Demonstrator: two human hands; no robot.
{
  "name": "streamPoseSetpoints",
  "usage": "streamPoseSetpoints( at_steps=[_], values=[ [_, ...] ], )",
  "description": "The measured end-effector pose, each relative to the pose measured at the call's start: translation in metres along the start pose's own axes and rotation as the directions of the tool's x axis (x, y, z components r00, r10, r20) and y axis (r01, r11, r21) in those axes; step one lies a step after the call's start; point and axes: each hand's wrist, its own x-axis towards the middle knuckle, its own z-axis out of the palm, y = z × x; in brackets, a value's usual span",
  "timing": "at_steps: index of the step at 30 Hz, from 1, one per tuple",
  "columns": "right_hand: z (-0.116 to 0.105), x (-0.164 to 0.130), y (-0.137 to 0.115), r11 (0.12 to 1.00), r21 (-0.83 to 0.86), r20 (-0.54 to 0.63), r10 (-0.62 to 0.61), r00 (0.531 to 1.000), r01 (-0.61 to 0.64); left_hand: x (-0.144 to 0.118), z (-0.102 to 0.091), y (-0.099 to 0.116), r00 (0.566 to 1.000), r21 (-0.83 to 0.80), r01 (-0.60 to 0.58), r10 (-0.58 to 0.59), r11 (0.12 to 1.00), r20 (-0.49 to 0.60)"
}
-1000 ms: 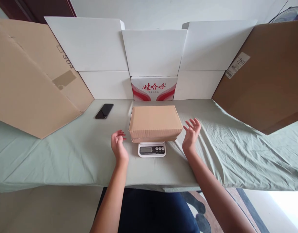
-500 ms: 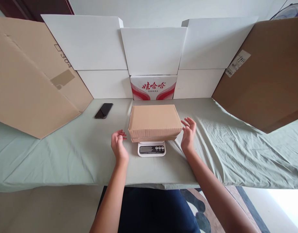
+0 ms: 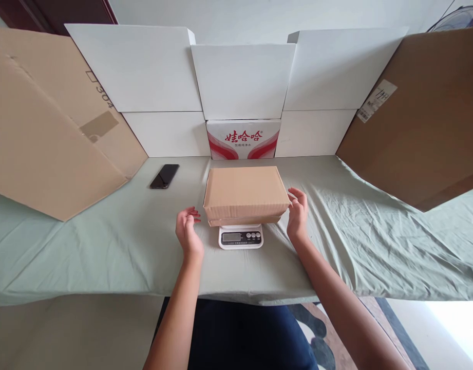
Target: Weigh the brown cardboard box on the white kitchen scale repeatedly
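A closed brown cardboard box (image 3: 246,187) rests on a white kitchen scale (image 3: 221,241), whose display and buttons stick out at the front. The rest of the scale is hidden under the box, and I can read no figure on the display. To the left of the box, my left hand (image 3: 188,228) is held with fingers curved and apart, a small gap from the cardboard. My right hand (image 3: 298,213) is by the box's right front corner, its fingers loosely spread. Whether its fingertips touch the box I cannot tell. Neither hand holds anything.
A black phone (image 3: 165,176) lies on the green cloth (image 3: 144,246) at the left. White boxes (image 3: 244,82) and a red-and-white printed carton (image 3: 244,146) form a wall at the back. Large brown cardboard panels (image 3: 47,123) flank both sides.
My right hand has shifted very slightly left, toward the box. My left hand, the box and the scale look the same.
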Motion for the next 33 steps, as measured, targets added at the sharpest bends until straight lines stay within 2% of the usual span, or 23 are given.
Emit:
streamPoseSetpoints(
  at_steps=[11, 23, 33],
  values=[
    [-0.0019, 0.0018, 0.0027, 0.998, -0.067, 0.049, -0.003, 0.999, 0.006, -0.0007, 0.0009, 0.0036, 1.0, -0.02, 0.026, -0.026, 0.999, 0.0],
    [-0.0003, 0.0014, -0.0028, 0.995, -0.065, 0.051, 0.078, 0.996, -0.075, -0.0013, 0.002, 0.0069, 0.999, -0.05, 0.051, -0.05, 0.997, 0.014],
    [-0.0003, 0.0032, -0.0011, 0.996, -0.068, 0.059, 0.058, 0.997, -0.054, -0.0019, 0.0028, 0.0086, 0.998, -0.05, 0.061, -0.06, 0.997, 0.023]
  ],
)
